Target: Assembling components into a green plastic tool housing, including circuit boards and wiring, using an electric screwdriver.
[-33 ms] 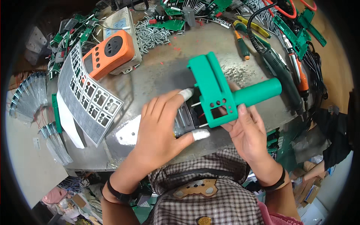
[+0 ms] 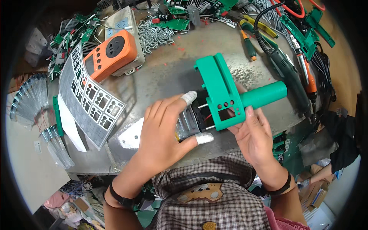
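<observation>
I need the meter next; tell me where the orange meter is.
Head view, upper left: the orange meter leans on a grey box, beside the screw pile, above the grey stencil sheet.

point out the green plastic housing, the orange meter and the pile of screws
green plastic housing point(image 2: 224, 90), head view, flat top face
orange meter point(image 2: 111, 53), head view, orange front face
pile of screws point(image 2: 153, 34), head view, middle of heap

electronics workshop | metal bench point(image 2: 172, 76) | screw pile point(image 2: 155, 34) | circuit boards point(image 2: 176, 23) | screwdrivers point(image 2: 249, 44)

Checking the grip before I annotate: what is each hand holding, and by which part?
The right hand grips the green plastic housing at its lower end, beside the handle. The left hand pinches the dark finned part entering it.
</observation>
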Motion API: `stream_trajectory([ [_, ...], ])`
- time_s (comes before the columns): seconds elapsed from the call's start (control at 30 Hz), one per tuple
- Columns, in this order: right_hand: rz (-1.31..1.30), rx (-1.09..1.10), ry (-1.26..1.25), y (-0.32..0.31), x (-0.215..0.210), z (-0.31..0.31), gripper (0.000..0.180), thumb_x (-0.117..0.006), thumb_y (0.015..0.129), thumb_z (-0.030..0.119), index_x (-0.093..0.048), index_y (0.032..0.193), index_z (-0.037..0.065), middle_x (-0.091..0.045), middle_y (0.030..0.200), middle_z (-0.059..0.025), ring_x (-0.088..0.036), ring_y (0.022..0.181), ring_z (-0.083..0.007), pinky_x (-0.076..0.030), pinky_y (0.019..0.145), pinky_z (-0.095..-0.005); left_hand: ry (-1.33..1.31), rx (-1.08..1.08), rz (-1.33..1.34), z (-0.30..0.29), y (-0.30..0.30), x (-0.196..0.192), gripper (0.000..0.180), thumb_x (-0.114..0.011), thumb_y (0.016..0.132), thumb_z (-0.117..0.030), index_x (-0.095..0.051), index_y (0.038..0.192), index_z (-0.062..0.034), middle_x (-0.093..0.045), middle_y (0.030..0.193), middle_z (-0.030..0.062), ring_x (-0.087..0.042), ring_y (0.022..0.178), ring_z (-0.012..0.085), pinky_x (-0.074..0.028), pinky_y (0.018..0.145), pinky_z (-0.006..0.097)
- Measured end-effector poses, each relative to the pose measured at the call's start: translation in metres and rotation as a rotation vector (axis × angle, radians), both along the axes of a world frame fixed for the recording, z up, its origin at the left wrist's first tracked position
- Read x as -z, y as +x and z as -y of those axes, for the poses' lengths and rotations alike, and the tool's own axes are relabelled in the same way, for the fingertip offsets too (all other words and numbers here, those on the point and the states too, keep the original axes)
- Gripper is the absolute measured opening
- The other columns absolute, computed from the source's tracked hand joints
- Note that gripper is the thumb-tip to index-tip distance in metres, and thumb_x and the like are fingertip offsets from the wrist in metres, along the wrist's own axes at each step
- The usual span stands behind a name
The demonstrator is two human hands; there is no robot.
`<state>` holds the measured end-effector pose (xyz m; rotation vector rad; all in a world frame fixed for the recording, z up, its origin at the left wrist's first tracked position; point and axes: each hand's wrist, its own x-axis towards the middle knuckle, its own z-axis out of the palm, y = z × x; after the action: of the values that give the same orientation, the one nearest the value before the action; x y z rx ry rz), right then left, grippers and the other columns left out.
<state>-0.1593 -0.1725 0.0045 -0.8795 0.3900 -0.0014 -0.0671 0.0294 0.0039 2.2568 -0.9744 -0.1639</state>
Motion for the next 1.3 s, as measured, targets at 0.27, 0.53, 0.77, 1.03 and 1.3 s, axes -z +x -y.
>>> stream_trajectory([
  [0.27,-0.025,-0.048,-0.104,0.008,0.001,0.005,0.058,-0.044,0.11,0.027,-0.023,0.158,0.002,-0.05,0.147,-0.0137,-0.06,0.127,-0.0287,-0.051,0.106,-0.0435,-0.137,0.002,-0.046,-0.003,0.001,0.005,0.071,-0.088,0.067,-0.022,-0.055,0.127,-0.0021,-0.062,0.126,0.018,-0.06,0.111,0.0371,-0.044,0.094,0.045],
  [0.53,0.053,-0.154,0.246,0.027,0.018,0.001,0.06,-0.043,0.11,0.026,-0.017,0.159,0.003,-0.049,0.147,-0.0148,-0.056,0.131,-0.0272,-0.046,0.111,-0.0443,-0.173,-0.082,-0.268,0.001,0.011,0.001,0.087,-0.094,0.068,-0.016,-0.044,0.138,-0.0015,-0.055,0.133,0.017,-0.054,0.126,0.0293,-0.043,0.106,0.041],
  [0.77,0.049,-0.121,0.274,0.024,0.024,0.004,0.061,-0.047,0.109,0.026,-0.018,0.16,0.01,-0.054,0.139,-0.0116,-0.06,0.124,-0.0254,-0.046,0.109,-0.0444,-0.199,0.105,0.11,0.06,0.075,0.0,0.042,-0.076,0.084,-0.025,-0.064,0.12,-0.0077,-0.052,0.136,0.017,-0.05,0.122,0.0367,-0.042,0.102,0.045],
  [1.03,-0.046,0.073,-2.049,0.007,-0.033,0.142,0.063,-0.078,0.086,0.026,-0.054,0.139,0.003,-0.063,0.121,-0.0174,-0.064,0.103,-0.033,-0.052,0.09,-0.0409,-0.19,0.152,0.079,0.058,0.074,-0.003,0.016,-0.077,0.077,-0.018,-0.07,0.083,-0.005,-0.065,0.107,0.0099,-0.052,0.108,0.0342,-0.044,0.094,0.045],
  [1.3,0.078,-0.01,-0.633,0.006,-0.034,0.17,0.061,-0.071,0.09,0.038,-0.059,0.134,-0.003,-0.066,0.11,-0.0127,-0.064,0.113,-0.026,-0.052,0.099,-0.0408,-0.213,0.176,0.05,0.064,0.078,-0.005,0.01,-0.074,0.077,-0.012,-0.072,0.084,-0.0065,-0.065,0.102,0.006,-0.052,0.105,0.033,-0.044,0.093,0.044],
])
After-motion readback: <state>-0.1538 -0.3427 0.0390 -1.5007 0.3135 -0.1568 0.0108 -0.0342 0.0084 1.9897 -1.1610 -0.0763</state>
